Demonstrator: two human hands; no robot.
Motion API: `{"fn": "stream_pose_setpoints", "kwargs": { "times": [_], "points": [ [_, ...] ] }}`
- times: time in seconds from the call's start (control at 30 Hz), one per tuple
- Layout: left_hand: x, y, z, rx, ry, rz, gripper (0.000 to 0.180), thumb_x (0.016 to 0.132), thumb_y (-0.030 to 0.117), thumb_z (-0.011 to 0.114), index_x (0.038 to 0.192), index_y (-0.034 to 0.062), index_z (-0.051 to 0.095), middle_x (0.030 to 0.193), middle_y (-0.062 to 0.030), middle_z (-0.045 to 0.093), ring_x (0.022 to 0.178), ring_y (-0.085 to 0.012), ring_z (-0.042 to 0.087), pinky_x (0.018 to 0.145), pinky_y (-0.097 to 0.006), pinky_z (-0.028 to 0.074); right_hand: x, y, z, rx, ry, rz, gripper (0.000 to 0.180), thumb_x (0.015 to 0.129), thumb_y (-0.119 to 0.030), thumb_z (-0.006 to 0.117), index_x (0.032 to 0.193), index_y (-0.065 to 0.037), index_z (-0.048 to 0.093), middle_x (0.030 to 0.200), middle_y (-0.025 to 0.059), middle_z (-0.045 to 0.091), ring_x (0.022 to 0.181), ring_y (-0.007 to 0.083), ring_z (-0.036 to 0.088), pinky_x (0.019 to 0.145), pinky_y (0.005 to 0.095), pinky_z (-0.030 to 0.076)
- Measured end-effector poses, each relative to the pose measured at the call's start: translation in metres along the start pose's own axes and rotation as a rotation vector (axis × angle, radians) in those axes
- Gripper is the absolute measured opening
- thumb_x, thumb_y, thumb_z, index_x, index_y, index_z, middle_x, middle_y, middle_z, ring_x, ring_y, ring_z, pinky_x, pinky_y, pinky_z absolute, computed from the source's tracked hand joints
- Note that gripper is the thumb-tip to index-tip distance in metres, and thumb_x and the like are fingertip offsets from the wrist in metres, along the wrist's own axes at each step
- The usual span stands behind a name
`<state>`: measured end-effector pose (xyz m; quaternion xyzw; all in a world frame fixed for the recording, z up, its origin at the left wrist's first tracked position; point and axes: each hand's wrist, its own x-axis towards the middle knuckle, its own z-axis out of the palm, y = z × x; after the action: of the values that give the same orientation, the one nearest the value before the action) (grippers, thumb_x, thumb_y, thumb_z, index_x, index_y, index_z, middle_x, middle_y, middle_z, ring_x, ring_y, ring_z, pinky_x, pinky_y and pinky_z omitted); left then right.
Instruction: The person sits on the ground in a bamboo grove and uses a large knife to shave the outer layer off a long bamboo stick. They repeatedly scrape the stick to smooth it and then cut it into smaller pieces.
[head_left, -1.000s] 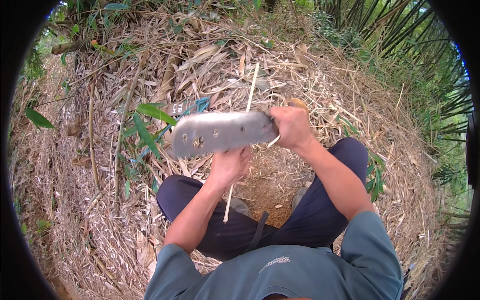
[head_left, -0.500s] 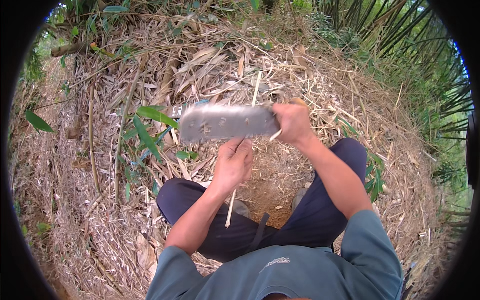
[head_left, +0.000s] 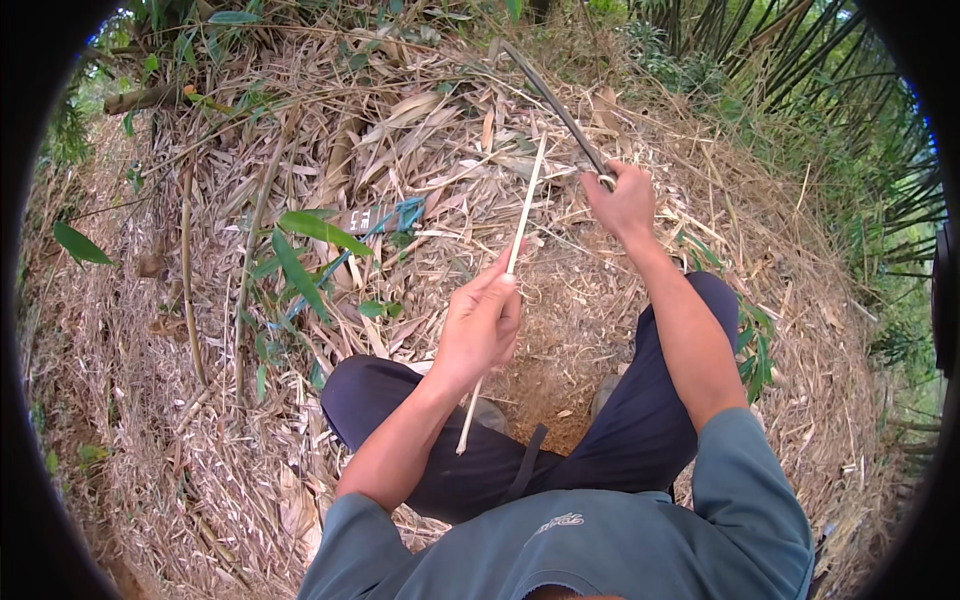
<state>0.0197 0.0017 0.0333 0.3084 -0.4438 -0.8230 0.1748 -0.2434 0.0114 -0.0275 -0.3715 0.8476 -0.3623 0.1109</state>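
Nearest the camera sit the person's grey-green shirt (head_left: pixel 600 530) and dark trousers (head_left: pixel 640 440), knees bent over bare earth. Just above them the left hand (head_left: pixel 480 325) is closed round a thin pale bamboo strip (head_left: pixel 522 215), thumb and fingers pinching it near its middle. The strip's long axis runs steeply from below the wrist, near the lap, up and slightly rightward, its free tip ending among the dry litter. The right hand (head_left: pixel 622 200) lies farther out and to the right of the strip's upper half, apart from it, its grip shut on the handle of a long dark blade (head_left: pixel 555 100). Seen edge-on, the blade slants up and to the left from the fist, its tip well beyond the strip's tip. So the strip lies left of the blade hand, and the left hand is the only one on it. Farther out, a mound of dry bamboo leaves (head_left: pixel 300 150) covers the ground, with a few green leaves (head_left: pixel 300 250) and a small teal tool (head_left: pixel 395 215) lying to the left of the strip. Nothing stands between blade and strip
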Motion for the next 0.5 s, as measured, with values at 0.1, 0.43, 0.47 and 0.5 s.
{"fn": "stream_pose_setpoints", "kwargs": {
  "times": [0.1, 0.43, 0.47, 0.5],
  "points": [
    [0.007, 0.002, -0.01, -0.079, 0.033, -0.052, 0.049, 0.108, 0.022, 0.032, 0.155, 0.0106, 0.033, 0.058, 0.0031, 0.03, 0.04, -0.0073, 0.025, 0.036, -0.024, 0.025, -0.022, 0.005, 0.012, 0.048, -0.02, -0.198, 0.029, 0.081, -0.034, 0.071, 0.084, -0.005, 0.074, 0.055, 0.0074, 0.064, 0.046, 0.0189, 0.061, 0.049, 0.0299, 0.049],
    [0.01, -0.008, -0.023, -0.137, 0.18, -0.084, 0.027, 0.109, 0.029, 0.038, 0.091, 0.012, 0.049, 0.059, 0.0047, 0.032, 0.041, -0.0056, 0.025, 0.036, -0.023, 0.021, -0.062, -0.026, 0.034, -0.033, -0.087, -0.785, 0.015, 0.071, -0.023, 0.065, 0.075, -0.008, 0.061, 0.066, 0.0118, 0.065, 0.063, 0.0289, 0.067, 0.057, 0.0405, 0.051],
    [0.012, -0.015, -0.029, -0.144, 0.206, -0.097, 0.026, 0.109, 0.028, 0.038, 0.092, 0.012, 0.05, 0.059, 0.0049, 0.032, 0.041, -0.0056, 0.025, 0.036, -0.023, 0.021, -0.059, -0.024, 0.036, -0.035, -0.076, -0.779, 0.015, 0.071, -0.023, 0.065, 0.074, -0.008, 0.061, 0.066, 0.0118, 0.065, 0.063, 0.0296, 0.067, 0.057, 0.0408, 0.051],
    [0.014, -0.015, -0.03, -0.15, 0.223, -0.11, 0.026, 0.109, 0.027, 0.037, 0.092, 0.012, 0.05, 0.059, 0.0052, 0.032, 0.041, -0.0056, 0.025, 0.036, -0.022, 0.021, -0.056, -0.021, 0.039, -0.047, -0.063, -0.772, 0.016, 0.071, -0.023, 0.066, 0.075, -0.008, 0.061, 0.066, 0.0118, 0.065, 0.063, 0.0298, 0.067, 0.057, 0.0411, 0.051]
  ]
}}
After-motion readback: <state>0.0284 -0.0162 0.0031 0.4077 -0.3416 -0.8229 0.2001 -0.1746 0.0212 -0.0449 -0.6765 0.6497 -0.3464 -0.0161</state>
